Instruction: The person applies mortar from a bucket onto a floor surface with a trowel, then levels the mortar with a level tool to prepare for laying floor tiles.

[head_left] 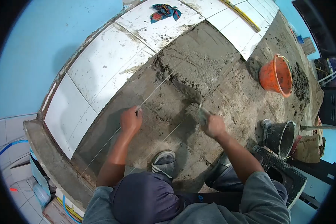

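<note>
Nearby, grime streaks an orange bucket [267,76]; a black bucket [274,135] has unclear contents. The left hand [131,120] pinches a string [156,89], the right hand [214,126] closed around a trowel [189,92].

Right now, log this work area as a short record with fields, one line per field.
Left hand: fingers closed on a thin white string
Right hand: gripping a mortar-smeared metal trowel
Trowel position: blade at the near edge of the wet grey mortar
Floor covering: large white square tiles along the light blue wall
On the tiles: crumpled multicoloured cloth; long yellow bar
Buckets: orange plastic one and black one, both to the right
</note>
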Available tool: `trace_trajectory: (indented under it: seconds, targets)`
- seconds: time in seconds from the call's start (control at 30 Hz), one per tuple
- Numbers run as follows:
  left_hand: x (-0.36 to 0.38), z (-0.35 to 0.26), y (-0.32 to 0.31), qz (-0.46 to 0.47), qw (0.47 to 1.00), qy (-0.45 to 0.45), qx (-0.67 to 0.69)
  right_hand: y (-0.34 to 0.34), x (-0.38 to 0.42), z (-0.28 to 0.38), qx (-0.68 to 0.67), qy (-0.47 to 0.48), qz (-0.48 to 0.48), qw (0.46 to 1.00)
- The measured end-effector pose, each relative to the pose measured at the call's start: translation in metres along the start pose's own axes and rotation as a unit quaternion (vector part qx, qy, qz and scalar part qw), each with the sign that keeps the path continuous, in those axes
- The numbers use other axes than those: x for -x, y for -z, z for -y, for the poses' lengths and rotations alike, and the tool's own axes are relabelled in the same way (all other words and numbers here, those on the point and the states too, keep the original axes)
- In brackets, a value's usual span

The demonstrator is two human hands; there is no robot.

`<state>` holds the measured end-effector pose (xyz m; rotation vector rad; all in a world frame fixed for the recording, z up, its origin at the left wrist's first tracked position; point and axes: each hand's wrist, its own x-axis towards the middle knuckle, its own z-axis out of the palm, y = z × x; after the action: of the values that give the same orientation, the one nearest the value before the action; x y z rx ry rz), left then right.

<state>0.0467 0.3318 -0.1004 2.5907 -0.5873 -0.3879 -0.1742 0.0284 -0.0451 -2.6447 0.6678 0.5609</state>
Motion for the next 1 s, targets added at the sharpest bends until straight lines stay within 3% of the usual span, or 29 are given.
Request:
trace_trajectory:
  seconds: [0.03,0.07,0.1,0.23,0.33,0.47,0.57,0.67,0.7,0.8,0.83,1.0]
  targets:
    - [-0.003,-0.006,0.010,0.032,0.997,0.030,0.068,-0.013,0.005,0.004,0.007,0.002,0.000,1.000]
    - [-0.006,-0.013,0.019,0.015,0.996,0.029,0.078,-0.024,0.007,0.005,0.015,0.003,-0.001,1.000]
    - [-0.006,-0.020,0.028,0.001,0.996,0.029,0.088,-0.027,0.008,0.012,0.074,0.014,0.079,0.994]
    - [-0.008,-0.033,0.050,-0.019,0.996,0.011,0.091,0.000,-0.025,0.014,0.107,0.033,0.123,0.986]
    - [-0.011,-0.037,0.061,-0.010,0.997,0.026,0.079,0.026,-0.030,0.013,-0.033,0.028,-0.026,0.999]
    - [-0.015,-0.034,0.062,-0.024,0.995,0.021,0.097,0.002,-0.016,0.056,0.023,-0.014,0.050,0.998]
    - [-0.012,-0.034,0.059,-0.037,0.993,0.016,0.114,-0.017,-0.022,0.072,0.018,0.047,0.100,0.994]
    - [-0.011,-0.036,0.068,-0.035,0.992,0.017,0.116,-0.004,-0.058,0.060,-0.009,0.006,0.080,0.997]
    - [-0.010,-0.036,0.070,-0.037,0.992,0.015,0.117,0.008,-0.066,0.061,-0.049,-0.040,0.027,0.998]
    - [-0.009,-0.033,0.070,-0.045,0.991,-0.001,0.125,-0.004,-0.070,0.063,-0.034,-0.021,-0.047,0.998]
    - [-0.009,-0.032,0.070,-0.049,0.990,-0.007,0.129,0.024,-0.048,0.095,-0.073,-0.060,-0.023,0.995]
    - [-0.007,-0.034,0.066,-0.048,0.988,-0.002,0.145,-0.013,-0.043,0.122,-0.006,0.023,0.046,0.999]
